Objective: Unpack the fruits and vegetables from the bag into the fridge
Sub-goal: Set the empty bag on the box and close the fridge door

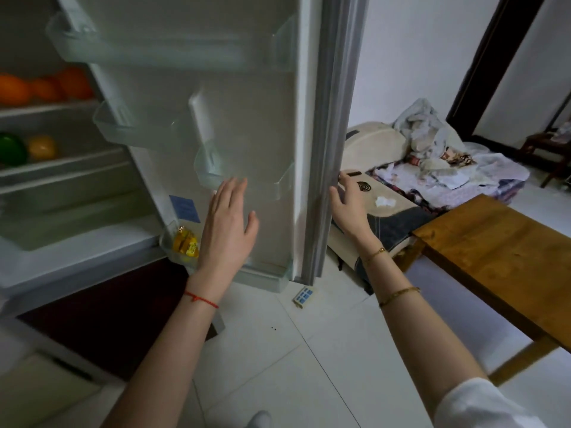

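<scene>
Fridge door [253, 125] stands open, inner side facing camera. Left hand [227, 223] raised flat before door's lower shelf, fingers straight, grip open, holding nothing. Right hand [349, 205] at door's outer edge, fingers spread and relaxed, grip open; contact with edge unclear. Oranges [43, 86] sit on upper fridge shelf; green fruit [10, 149] and yellow fruit [41, 147] side by side on shelf below. Yellow packet [185, 244] in bottom door bin. Wooden counter [500, 248] at right.

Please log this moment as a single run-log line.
white fridge door: open | left hand: open, before door | right hand: open, at door edge | round orange fruits: shelved
</scene>
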`<state>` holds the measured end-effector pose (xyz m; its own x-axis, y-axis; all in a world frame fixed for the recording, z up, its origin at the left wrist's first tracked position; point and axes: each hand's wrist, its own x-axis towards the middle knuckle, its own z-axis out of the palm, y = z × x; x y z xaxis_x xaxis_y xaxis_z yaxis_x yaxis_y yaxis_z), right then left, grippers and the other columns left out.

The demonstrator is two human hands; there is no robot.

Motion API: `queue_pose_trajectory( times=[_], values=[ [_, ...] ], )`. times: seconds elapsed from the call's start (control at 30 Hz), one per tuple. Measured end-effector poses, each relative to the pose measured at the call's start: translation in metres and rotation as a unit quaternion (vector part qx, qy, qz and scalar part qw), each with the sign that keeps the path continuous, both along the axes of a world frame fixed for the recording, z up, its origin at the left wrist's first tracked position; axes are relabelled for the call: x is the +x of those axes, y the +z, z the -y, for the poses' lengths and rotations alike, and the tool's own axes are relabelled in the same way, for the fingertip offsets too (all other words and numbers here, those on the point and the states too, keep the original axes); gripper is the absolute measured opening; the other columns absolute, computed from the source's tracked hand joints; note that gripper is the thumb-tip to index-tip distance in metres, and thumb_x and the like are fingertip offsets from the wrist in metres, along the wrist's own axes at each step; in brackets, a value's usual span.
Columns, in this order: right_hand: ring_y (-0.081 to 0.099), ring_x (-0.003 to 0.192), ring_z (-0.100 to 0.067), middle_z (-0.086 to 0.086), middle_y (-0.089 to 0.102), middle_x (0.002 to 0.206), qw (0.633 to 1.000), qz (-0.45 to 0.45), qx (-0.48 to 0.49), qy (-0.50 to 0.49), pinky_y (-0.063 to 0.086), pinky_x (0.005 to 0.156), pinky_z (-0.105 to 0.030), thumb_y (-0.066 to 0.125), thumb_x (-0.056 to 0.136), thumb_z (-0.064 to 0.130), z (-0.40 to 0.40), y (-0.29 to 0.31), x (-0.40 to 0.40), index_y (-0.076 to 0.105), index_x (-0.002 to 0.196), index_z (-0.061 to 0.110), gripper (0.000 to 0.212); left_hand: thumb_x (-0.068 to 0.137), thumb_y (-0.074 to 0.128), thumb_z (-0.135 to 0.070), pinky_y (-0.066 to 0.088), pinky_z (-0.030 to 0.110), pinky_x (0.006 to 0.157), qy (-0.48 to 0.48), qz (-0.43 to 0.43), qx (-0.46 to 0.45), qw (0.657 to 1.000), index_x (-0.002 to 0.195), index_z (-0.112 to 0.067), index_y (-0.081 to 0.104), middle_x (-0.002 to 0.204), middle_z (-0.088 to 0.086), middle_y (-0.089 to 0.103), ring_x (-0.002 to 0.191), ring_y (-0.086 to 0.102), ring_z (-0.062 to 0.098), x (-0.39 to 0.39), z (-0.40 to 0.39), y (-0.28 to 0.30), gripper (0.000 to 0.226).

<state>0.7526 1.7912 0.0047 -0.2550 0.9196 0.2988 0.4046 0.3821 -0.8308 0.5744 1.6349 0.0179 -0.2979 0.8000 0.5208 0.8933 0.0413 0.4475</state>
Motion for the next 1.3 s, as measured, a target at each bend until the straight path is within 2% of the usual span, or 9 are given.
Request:
queue_pose_trajectory(
  times=[0.37, 0.57, 0.63, 0.73, 0.83, 0.9, 1.0, 1.17, 1.3],
  values=[
    [0.053, 0.125, -0.014, -0.002, 0.057, 0.134, 0.995, -0.028, 0.085, 0.046, 0.045, 0.107, -0.041, 0.049, 0.099, 0.023, 0.083, -0.022, 0.025, 0.049, 0.138, 0.013, 0.040, 0.094, 0.052, -0.011, 0.032, 0.027, 0.111, -0.019, 0.027, 0.023, 0.999, 0.145, -0.011, 0.041, 0.146, 0.004, 0.044, 0.134, 0.040, 0.015, 0.079, 0.059, -0.027, 0.051],
    [0.056, 0.098, 0.008, 0.016, 0.061, 0.103, 0.982, -0.063, 0.159, 0.076, 0.041, 0.085, -0.004, 0.053, 0.098, 0.025, 0.109, -0.026, 0.027, 0.060, 0.126, 0.022, 0.028, 0.094, 0.052, -0.010, 0.034, 0.029, 0.112, 0.021, 0.031, 0.047, 0.998, 0.144, -0.012, 0.041, 0.149, 0.006, 0.038, 0.136, 0.039, 0.018, 0.086, 0.081, -0.037, 0.052],
    [0.057, 0.095, 0.003, 0.022, 0.059, 0.097, 0.973, -0.073, 0.188, 0.110, 0.044, 0.082, -0.009, 0.056, 0.097, 0.025, 0.116, -0.023, 0.022, 0.063, 0.119, 0.024, 0.022, 0.093, 0.053, -0.011, 0.029, 0.018, 0.110, 0.053, 0.035, 0.064, 0.996, 0.144, -0.014, 0.040, 0.150, 0.005, 0.033, 0.136, 0.037, 0.016, 0.085, 0.093, -0.041, 0.052],
    [0.059, 0.092, -0.008, 0.018, 0.063, 0.091, 0.959, -0.100, 0.219, 0.146, 0.052, 0.079, -0.030, 0.065, 0.093, 0.024, 0.125, -0.018, 0.007, 0.070, 0.101, 0.017, 0.011, 0.093, 0.054, -0.011, 0.019, 0.002, 0.106, 0.098, 0.043, 0.088, 0.990, 0.143, -0.017, 0.039, 0.150, 0.004, 0.030, 0.134, 0.031, 0.004, 0.080, 0.110, -0.045, 0.052],
    [0.059, 0.092, -0.017, 0.019, 0.061, 0.086, 0.953, -0.139, 0.192, 0.189, 0.053, 0.077, -0.039, 0.071, 0.089, 0.024, 0.139, -0.014, -0.016, 0.069, 0.086, 0.015, 0.010, 0.093, 0.056, -0.012, 0.020, 0.003, 0.108, 0.135, 0.062, 0.112, 0.983, 0.143, -0.018, 0.038, 0.151, 0.002, 0.029, 0.136, 0.032, 0.005, 0.071, 0.129, -0.051, 0.054],
    [0.059, 0.097, -0.020, 0.013, 0.063, 0.089, 0.946, -0.163, 0.167, 0.224, 0.053, 0.078, -0.042, 0.073, 0.087, 0.024, 0.150, -0.013, -0.031, 0.068, 0.088, 0.012, 0.013, 0.092, 0.057, -0.011, 0.028, 0.012, 0.110, 0.151, 0.070, 0.126, 0.978, 0.143, -0.017, 0.037, 0.151, 0.001, 0.029, 0.136, 0.039, 0.012, 0.063, 0.143, -0.055, 0.055],
    [0.057, 0.111, -0.020, 0.007, 0.064, 0.112, 0.930, -0.179, 0.145, 0.285, 0.054, 0.087, -0.041, 0.073, 0.084, 0.034, 0.168, -0.013, -0.052, 0.066, 0.111, 0.014, 0.034, 0.092, 0.057, -0.010, 0.034, 0.025, 0.113, 0.193, 0.072, 0.148, 0.967, 0.144, -0.014, 0.037, 0.151, 0.003, 0.030, 0.137, 0.039, 0.015, 0.051, 0.163, -0.058, 0.056],
    [0.047, 0.130, -0.014, 0.007, 0.052, 0.141, 0.898, -0.167, 0.194, 0.359, 0.051, 0.097, -0.039, 0.072, 0.085, 0.042, 0.200, -0.015, -0.094, 0.048, 0.140, 0.021, 0.063, 0.092, 0.056, -0.010, 0.028, 0.019, 0.111, 0.239, 0.049, 0.180, 0.953, 0.140, -0.013, 0.044, 0.138, 0.005, 0.039, 0.131, 0.041, 0.014, 0.028, 0.196, -0.056, 0.049],
    [0.037, 0.141, -0.013, 0.004, 0.040, 0.153, 0.883, -0.127, 0.241, 0.381, 0.040, 0.110, -0.043, 0.066, 0.092, 0.039, 0.222, -0.023, -0.131, 0.040, 0.148, 0.018, 0.065, 0.095, 0.050, -0.020, 0.035, 0.022, 0.106, 0.250, 0.055, 0.161, 0.953, 0.138, -0.015, 0.046, 0.134, 0.000, 0.042, 0.125, 0.045, 0.016, 0.007, 0.222, -0.057, 0.044]
  ],
)
